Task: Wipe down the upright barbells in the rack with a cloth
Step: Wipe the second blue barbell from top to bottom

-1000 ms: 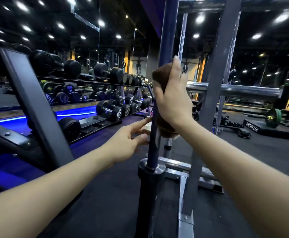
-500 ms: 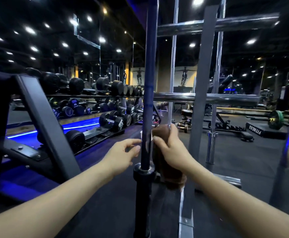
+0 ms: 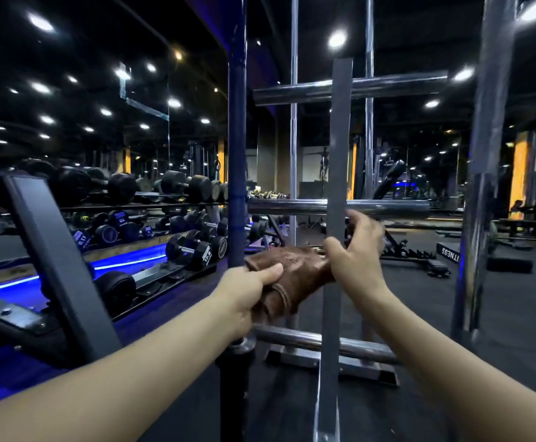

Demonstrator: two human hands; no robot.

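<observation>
Brown cloth [image 3: 292, 269] at centre: soft, creased, faintly shiny. Upright barbell [image 3: 237, 122] at 11 o'clock — dark, matt metal. Upper crossbar [image 3: 388, 86] at 1 o'clock — glossy chrome.

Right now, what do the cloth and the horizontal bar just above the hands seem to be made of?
The cloth: probably soft brown fabric, perhaps suede-like; it bunches and creases. The horizontal bar: likely polished or chromed steel; bright streaks of light run along it.

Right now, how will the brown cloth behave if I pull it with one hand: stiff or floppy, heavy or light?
Probably floppy: the brown cloth bunches into folds where the left hand grips it. Likely light: a thumb-and-finger hold carries it. Its soft, creased surface should not slip easily.
</observation>
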